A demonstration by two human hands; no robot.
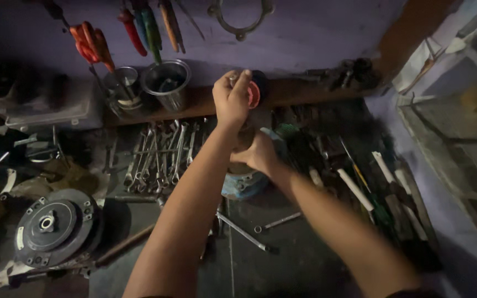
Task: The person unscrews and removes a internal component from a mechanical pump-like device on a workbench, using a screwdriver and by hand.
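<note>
I see my left hand (232, 98) closed around a dark tool with a red-orange handle (254, 94), above a blue round part (244, 182) that my right hand (258, 154) grips. Wrenches (158, 152) lie just left, a clutch disc (56, 226) farther left, steel cups (167, 83) on the wooden shelf (305, 91), against a purple wall (316, 27).

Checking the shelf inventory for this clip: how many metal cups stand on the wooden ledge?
2. One metal cup stands at the left under the red-handled pliers, the larger one just right of it. The left hand could hide another.
</note>
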